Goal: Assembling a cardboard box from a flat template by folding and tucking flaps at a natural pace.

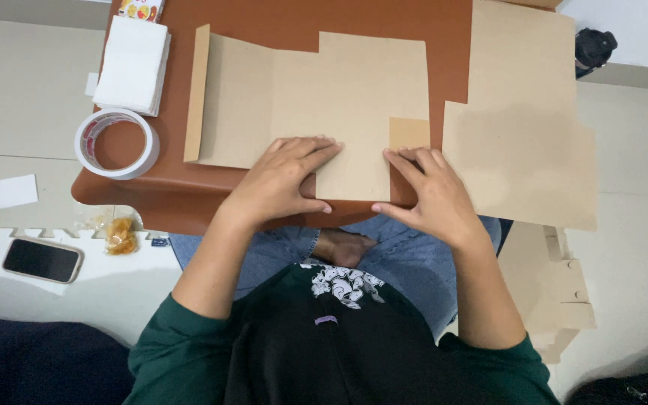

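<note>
A flat brown cardboard box blank (316, 90) lies unfolded on a small reddish-brown table (279, 19). My left hand (283, 180) presses flat on its near flap, fingers pointing right, thumb at the flap's near edge. My right hand (429, 195) presses the flap's right side, fingers on a small folded tab (409, 132), thumb at the near edge. Both hands hold the flap down at the table's near edge, above my lap.
A second cardboard sheet (523, 112) overhangs the table's right side. A tape roll (117, 142) and a white paper stack (133, 64) sit at the left. A phone (42, 259) and paper scraps lie on the floor at left; more cardboard (553, 285) lies on the floor at right.
</note>
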